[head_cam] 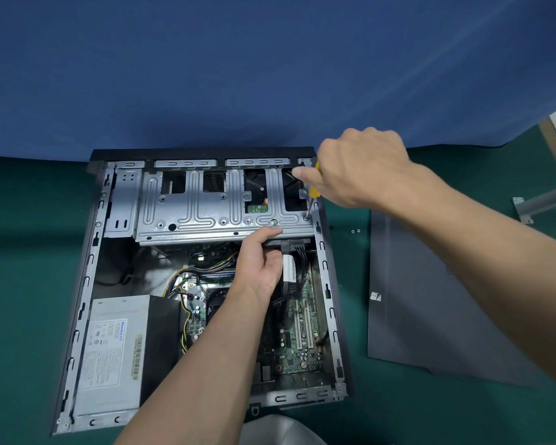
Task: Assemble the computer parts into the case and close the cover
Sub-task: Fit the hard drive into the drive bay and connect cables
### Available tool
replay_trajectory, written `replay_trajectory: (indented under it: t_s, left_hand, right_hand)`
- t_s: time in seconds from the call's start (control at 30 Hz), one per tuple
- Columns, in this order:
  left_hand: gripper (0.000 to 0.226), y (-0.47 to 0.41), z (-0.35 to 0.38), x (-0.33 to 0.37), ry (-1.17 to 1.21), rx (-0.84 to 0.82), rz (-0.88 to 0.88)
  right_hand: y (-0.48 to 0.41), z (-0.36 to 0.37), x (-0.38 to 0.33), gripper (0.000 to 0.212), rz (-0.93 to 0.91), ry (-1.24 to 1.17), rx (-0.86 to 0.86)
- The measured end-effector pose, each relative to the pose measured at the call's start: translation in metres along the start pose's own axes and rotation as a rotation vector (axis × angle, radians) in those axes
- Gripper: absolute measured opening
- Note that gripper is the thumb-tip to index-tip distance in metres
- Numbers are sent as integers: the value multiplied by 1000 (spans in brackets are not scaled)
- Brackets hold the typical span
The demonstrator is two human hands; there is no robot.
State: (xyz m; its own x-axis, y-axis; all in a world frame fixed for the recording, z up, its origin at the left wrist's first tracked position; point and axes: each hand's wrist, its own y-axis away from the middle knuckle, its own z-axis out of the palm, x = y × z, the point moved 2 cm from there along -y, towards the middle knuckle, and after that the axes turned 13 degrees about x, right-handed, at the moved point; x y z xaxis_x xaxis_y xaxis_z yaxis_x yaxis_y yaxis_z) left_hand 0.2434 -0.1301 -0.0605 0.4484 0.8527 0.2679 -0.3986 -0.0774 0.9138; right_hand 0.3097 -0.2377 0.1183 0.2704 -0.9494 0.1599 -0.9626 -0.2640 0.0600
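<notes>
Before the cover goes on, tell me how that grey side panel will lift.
The side panel looks like thin sheet metal: probably light, likely flexing if lifted by one corner. Lying flat on the mat, its edge may resist fingertips.

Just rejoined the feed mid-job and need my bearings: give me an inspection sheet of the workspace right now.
Surface: green mat, case lying open on it.
Job's things: drive cage at case's far end; power supply, motherboard inside; cover panel flat on mat, right of case.
Clutter: two loose screws on mat between case and cover panel.
Hands: left hand grips drive cage's near edge; right hand holds yellow screwdriver, tip at cage's right corner.
Cables: black bundle beside left hand; yellow-black wires by power supply.
Surroundings: blue cloth backdrop; metal bracket far right.
</notes>
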Motion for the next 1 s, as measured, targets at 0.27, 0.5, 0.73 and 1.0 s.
replay_trajectory:
  t_s: [0.27,0.5,0.73,1.0]
  left_hand:
    - [24,0,2,-1,6,-33,-3]
    - [25,-1,0,0,-1,-22,-4]
    - [35,-3,1,-1,17,-75,-2]
    - [27,-4,1,-1,21,-66,-17]
  right_hand:
    - [-1,11,-2,28,-97,-143,165]
    - [0,10,5,29,-131,-173,-44]
    - [4,8,1,38,-68,-103,-11]
    - [3,5,-1,50,-39,-45,30]
